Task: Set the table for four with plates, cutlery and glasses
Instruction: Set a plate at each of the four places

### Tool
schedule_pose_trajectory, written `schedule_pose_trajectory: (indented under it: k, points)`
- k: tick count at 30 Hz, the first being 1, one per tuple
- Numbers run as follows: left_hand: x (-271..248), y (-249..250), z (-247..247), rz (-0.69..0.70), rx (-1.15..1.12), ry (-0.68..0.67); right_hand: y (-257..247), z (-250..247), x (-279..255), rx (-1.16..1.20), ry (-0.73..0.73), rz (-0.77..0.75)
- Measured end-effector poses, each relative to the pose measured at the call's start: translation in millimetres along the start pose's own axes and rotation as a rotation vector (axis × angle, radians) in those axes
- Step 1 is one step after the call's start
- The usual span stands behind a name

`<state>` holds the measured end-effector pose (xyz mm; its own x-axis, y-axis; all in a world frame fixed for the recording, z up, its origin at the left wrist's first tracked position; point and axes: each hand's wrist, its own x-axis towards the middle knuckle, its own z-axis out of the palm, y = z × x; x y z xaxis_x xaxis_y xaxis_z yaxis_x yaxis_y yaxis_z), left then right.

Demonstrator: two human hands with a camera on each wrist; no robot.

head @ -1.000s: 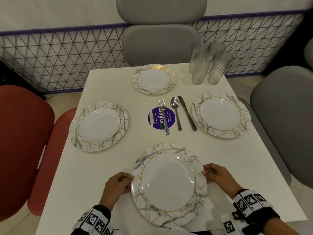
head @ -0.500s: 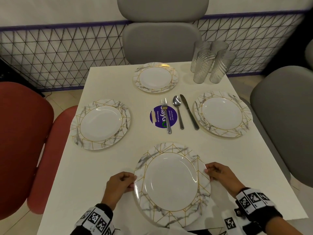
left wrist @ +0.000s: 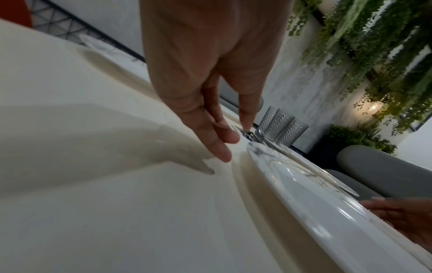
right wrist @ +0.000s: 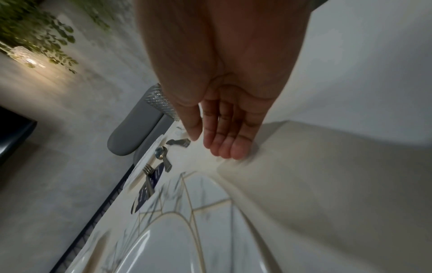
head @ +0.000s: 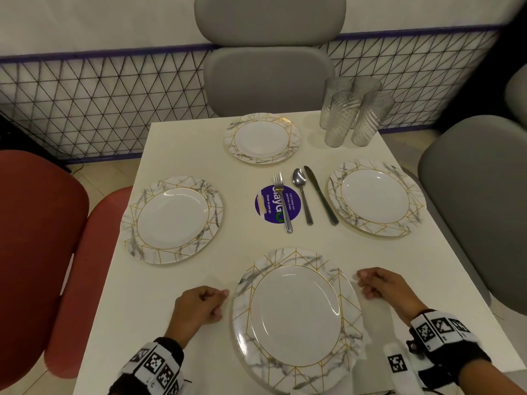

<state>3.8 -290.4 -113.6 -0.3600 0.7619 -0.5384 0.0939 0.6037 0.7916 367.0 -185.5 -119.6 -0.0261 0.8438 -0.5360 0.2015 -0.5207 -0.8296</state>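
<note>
The near marble-rimmed plate [head: 296, 317] lies flat on the tabletop [head: 176, 283], the left hand [head: 196, 309] and right hand [head: 385, 286] relaxed and empty beside its rim. It is likely stiff, glossy, breakable ceramic, best gripped at opposite rim edges.

Let go of the near plate [head: 296, 317], now flat on the table at 6 o'clock. Left hand [head: 196, 309] drawn clear toward 9 o'clock, right hand [head: 385, 286] toward 3 o'clock, both just beside the rim, fingers relaxed, holding nothing.
</note>
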Motion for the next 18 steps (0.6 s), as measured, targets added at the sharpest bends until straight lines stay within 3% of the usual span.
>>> schedule_pose_trajectory:
  k: [6, 10, 13, 18]
  points:
    - [28.8, 46.2, 3.1, 0.179, 0.153, 0.031, -14.0, -13.7, 22.3, -0.213, 0.062, -0.105]
    - [49.9, 80.7, 41.8, 0.345, 0.301, -0.013, -28.9, -23.2, 47.1, -0.516, 0.263, -0.312]
    - [64.1, 105.0, 92.0, 0.447, 0.423, -0.097, -40.6, -37.4, 71.0, -0.609, 0.419, -0.449]
    - [77.8, 141.9, 177.8, 0.418, 0.432, -0.291, -55.4, -81.2, 111.5, -0.47, 0.717, -0.219]
